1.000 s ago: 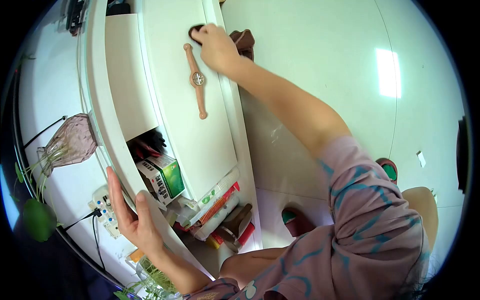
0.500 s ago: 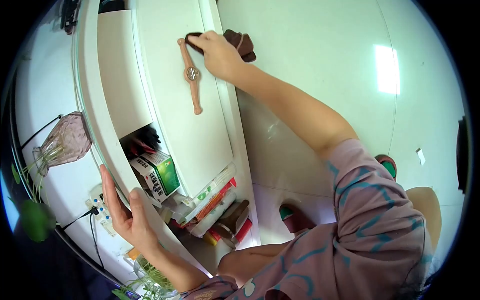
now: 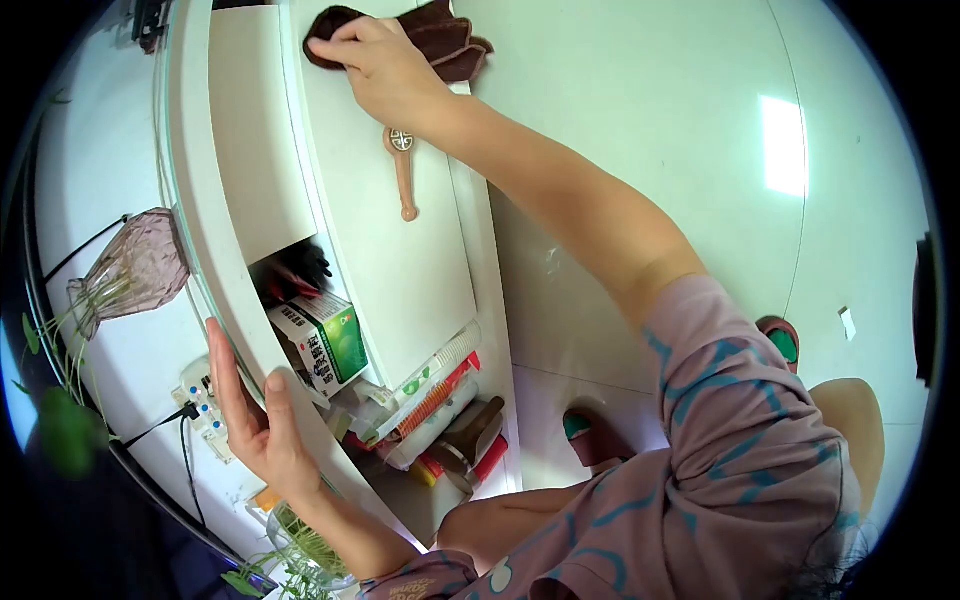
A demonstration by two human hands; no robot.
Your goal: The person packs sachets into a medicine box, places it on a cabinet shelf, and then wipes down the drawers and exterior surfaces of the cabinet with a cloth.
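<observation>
My right hand (image 3: 385,75) presses a dark brown cloth (image 3: 445,42) against the upper part of a white cabinet door (image 3: 395,290). Its fingers pinch the cloth, whose folded end hangs past the door's edge. Just below the wrist is a tan handle (image 3: 405,185) with a round patterned metal centre; my hand and forearm hide its upper half. My left hand (image 3: 262,430) rests at the edge of the cabinet top, fingers stretched and thumb apart, holding nothing.
An open compartment holds a green-and-white box (image 3: 325,345), with packets and rolls (image 3: 440,410) beside it. On the top stand a pink glass vase (image 3: 140,265) with a plant, a power strip (image 3: 205,405) and another plant (image 3: 300,540). Tiled floor (image 3: 630,130) lies right.
My right hand has moved up and left with the brown cloth, from beside the handle's upper end onto the door above it. My left hand has stayed nearly in place.
</observation>
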